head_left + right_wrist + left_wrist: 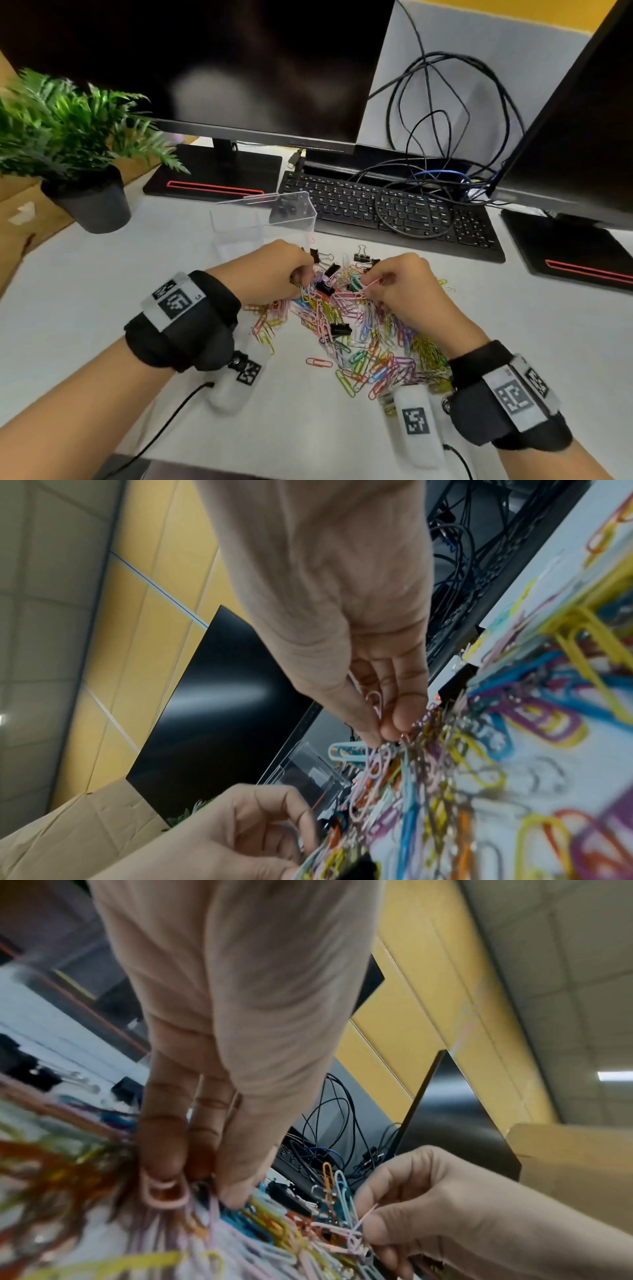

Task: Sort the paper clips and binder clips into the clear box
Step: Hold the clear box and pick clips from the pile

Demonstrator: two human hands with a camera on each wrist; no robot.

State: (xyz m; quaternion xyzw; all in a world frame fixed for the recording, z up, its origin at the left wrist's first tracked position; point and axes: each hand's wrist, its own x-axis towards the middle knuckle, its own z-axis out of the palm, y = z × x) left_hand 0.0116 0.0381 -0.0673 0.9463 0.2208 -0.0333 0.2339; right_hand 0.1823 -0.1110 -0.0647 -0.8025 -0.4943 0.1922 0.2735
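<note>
Both hands pinching paper clips: left hand, right hand; best lifted slowly, untangling from pile

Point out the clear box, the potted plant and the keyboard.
clear box (291, 219): head view, front wall on the right.
potted plant (92, 205): head view, dark pot.
keyboard (342, 197): head view, keys left of the cables.

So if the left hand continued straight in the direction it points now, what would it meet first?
Probably the black binder clips at the far edge of the coloured paper clip pile; the left hand points up-right toward them. Beyond, likely the black keyboard. Depth is unclear.
</note>
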